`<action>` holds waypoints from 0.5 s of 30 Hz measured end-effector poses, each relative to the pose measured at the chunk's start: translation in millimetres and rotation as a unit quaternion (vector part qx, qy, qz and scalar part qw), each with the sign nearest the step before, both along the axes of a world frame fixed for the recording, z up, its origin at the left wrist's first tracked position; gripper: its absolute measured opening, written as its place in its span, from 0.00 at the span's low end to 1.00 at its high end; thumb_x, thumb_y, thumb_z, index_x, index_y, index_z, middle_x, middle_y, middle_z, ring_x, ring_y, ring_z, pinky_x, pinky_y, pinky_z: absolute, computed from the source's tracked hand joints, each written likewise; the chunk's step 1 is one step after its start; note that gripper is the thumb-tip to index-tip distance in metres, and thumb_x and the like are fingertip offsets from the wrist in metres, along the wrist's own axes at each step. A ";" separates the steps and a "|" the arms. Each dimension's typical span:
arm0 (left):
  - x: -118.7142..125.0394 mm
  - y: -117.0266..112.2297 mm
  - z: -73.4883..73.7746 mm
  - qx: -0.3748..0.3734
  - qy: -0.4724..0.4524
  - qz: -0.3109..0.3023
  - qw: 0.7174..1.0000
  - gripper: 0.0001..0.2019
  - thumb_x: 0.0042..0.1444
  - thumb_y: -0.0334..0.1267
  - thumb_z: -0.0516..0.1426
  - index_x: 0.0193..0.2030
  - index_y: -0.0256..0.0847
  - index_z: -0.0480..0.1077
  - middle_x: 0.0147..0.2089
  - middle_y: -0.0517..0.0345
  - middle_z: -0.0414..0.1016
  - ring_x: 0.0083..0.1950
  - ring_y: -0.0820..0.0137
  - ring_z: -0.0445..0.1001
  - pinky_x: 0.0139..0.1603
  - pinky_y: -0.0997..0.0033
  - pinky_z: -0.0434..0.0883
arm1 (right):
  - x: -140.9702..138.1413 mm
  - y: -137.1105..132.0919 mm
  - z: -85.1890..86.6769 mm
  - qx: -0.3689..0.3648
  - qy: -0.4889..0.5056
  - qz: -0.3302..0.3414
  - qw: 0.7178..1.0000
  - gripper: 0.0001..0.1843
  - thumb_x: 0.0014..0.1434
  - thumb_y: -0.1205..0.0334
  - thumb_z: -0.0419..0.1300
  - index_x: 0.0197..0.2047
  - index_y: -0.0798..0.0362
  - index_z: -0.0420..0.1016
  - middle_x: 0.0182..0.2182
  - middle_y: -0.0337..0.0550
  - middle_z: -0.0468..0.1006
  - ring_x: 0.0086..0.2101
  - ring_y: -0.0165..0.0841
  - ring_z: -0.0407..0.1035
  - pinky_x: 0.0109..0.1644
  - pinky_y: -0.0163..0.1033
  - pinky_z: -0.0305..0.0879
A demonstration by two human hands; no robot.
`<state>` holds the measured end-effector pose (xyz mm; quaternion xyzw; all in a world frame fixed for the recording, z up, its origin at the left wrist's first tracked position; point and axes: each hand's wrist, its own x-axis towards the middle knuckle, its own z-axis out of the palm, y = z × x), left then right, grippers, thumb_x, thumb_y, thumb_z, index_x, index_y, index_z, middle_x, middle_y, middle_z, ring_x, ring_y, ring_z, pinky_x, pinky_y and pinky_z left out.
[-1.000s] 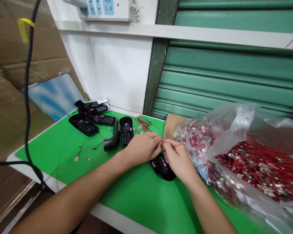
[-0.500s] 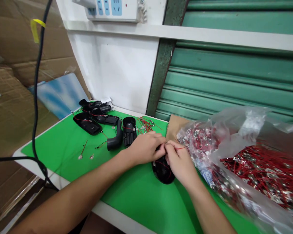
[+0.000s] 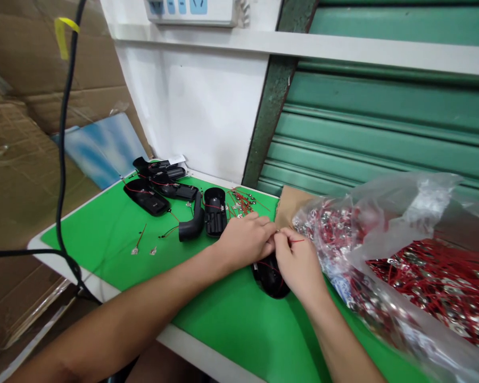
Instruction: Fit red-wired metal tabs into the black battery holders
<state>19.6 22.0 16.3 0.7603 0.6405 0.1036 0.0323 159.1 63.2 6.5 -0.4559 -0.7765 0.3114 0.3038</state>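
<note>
A black plastic housing (image 3: 270,281) with a thin red wire inside lies on the green mat under both hands. My left hand (image 3: 245,239) is closed over its upper end, and the fingers hide that part. Beside it my right hand (image 3: 299,260) is closed in a pinch, thumb and finger meeting the left fingertips. A short red wire (image 3: 298,241) sticks out from the right fingers; whatever is at its other end is covered.
Several black housings (image 3: 147,197) and a curved black handle (image 3: 192,219) lie at the left back. Red wires with metal contacts (image 3: 243,202) are heaped behind the hands. A plastic bag (image 3: 415,213) of such wires fills the right. A black cable (image 3: 59,159) hangs at left.
The view has shifted slightly, so everything sits a little further right and mostly higher. Both hands keep nearly the same hold on the housing and wire.
</note>
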 end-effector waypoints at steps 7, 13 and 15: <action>-9.7 -2.7 2.5 0.014 -0.052 0.012 0.998 0.16 0.72 0.39 0.44 0.47 0.40 0.71 0.47 0.54 0.77 0.51 0.63 0.77 0.47 0.65 0.73 | 3.8 10.1 -7.4 -0.151 0.116 0.003 0.982 0.16 0.52 0.47 0.52 0.20 0.47 0.58 0.16 0.33 0.56 0.20 0.29 0.54 0.23 0.36 0.49; -12.3 -1.5 0.9 0.024 -0.019 -0.037 0.999 0.15 0.72 0.40 0.44 0.46 0.40 0.71 0.45 0.56 0.77 0.47 0.64 0.78 0.41 0.66 0.71 | -1.2 4.5 -0.2 -0.262 0.164 0.009 0.951 0.16 0.44 0.46 0.54 0.19 0.47 0.55 0.15 0.29 0.51 0.16 0.25 0.49 0.19 0.33 0.46; -11.5 -1.2 0.9 0.028 -0.011 -0.040 0.999 0.16 0.72 0.41 0.44 0.46 0.40 0.71 0.45 0.56 0.77 0.47 0.64 0.78 0.40 0.66 0.70 | -1.8 2.6 1.4 -0.274 0.164 0.012 0.948 0.16 0.45 0.46 0.54 0.19 0.47 0.55 0.14 0.29 0.52 0.16 0.24 0.49 0.19 0.33 0.46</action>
